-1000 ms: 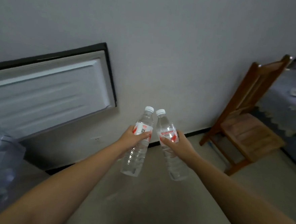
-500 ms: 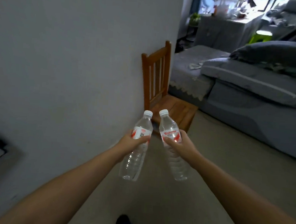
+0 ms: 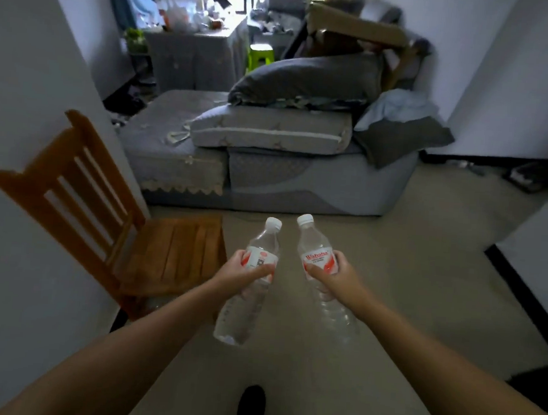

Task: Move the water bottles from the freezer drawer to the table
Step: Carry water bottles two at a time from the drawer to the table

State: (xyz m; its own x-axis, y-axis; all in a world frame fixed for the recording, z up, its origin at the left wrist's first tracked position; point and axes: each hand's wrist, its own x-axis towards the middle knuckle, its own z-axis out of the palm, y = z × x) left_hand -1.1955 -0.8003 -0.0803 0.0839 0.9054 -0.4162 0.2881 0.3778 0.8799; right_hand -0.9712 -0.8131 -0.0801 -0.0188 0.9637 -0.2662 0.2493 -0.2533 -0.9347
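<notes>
Head view, taking the wooden chair [image 3: 153, 244] as the landmark: it stands against the wall at the left with its seat facing the open floor. Just to the right of its seat, the left hand [image 3: 240, 274] has its fingers [image 3: 258, 272] curled round the labelled middle of the left water bottle [image 3: 249, 290], held above the floor and leaning cap-away. Further right of the chair, apart from the first, the right hand [image 3: 336, 278] wraps its fingers round the right water bottle [image 3: 318, 268] at the red label. Beyond the chair sits a grey sofa [image 3: 300, 176] heaped with cushions.
</notes>
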